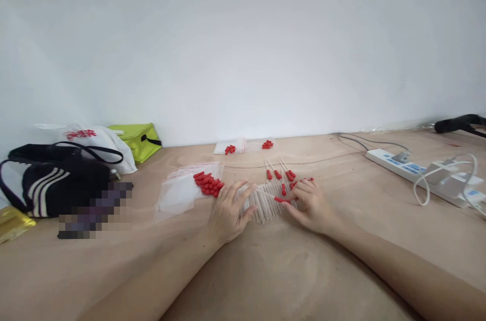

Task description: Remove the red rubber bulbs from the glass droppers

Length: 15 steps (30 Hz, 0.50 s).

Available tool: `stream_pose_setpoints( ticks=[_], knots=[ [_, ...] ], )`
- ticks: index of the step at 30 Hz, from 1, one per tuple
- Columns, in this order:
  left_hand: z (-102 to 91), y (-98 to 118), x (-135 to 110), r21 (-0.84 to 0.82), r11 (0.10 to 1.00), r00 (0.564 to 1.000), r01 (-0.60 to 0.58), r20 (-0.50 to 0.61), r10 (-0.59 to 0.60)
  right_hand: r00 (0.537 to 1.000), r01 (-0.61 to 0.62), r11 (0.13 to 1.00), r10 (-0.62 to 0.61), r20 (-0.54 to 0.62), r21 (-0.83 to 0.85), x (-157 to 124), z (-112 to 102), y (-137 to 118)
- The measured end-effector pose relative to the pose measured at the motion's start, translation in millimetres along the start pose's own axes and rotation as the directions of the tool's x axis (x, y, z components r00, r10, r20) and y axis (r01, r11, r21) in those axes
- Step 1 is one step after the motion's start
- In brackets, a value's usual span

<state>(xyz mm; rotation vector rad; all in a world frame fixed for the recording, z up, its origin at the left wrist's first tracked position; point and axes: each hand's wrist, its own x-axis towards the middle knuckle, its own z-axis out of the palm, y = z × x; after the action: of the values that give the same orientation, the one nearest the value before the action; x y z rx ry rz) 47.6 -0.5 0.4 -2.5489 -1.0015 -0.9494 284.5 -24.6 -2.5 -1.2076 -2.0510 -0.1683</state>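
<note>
Between my hands lies a row of clear tubes on the table. My left hand rests over the left end of this row, fingers apart, its index fingertip close to the tip of a dropper. That dropper, a clear tube with a red rubber bulb, is pinched at its bulb end by my right hand. Beyond the row lie several more droppers with red bulbs, some partly hidden by my right hand. A pile of loose red bulbs sits just left of my left hand.
Flat clear zip bags lie left of the bulb pile. Small bags with red bulbs on them are near the wall. A power strip with cables is at right; a black bag and green bag stand left.
</note>
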Motion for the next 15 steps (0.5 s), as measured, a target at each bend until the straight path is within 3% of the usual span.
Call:
stream_pose_setpoints(
  ticks=[3,6,15],
  knots=[
    [0.2,2.2,1.9,-0.007,0.996,0.996,-0.087,-0.027,0.087,0.992,0.118,0.993,-0.118,-0.041,-0.005,-10.5,5.4,-9.1],
    [0.8,6.4,2.7,-0.020,0.988,0.987,-0.153,-0.054,0.152,0.986,0.158,0.987,-0.157,-0.061,0.024,-10.3,12.0,-13.6],
    [1.8,16.7,3.9,0.016,0.983,0.981,-0.184,-0.061,0.185,0.965,0.240,0.971,-0.238,-0.115,0.007,-5.9,18.0,-20.6]
  ],
)
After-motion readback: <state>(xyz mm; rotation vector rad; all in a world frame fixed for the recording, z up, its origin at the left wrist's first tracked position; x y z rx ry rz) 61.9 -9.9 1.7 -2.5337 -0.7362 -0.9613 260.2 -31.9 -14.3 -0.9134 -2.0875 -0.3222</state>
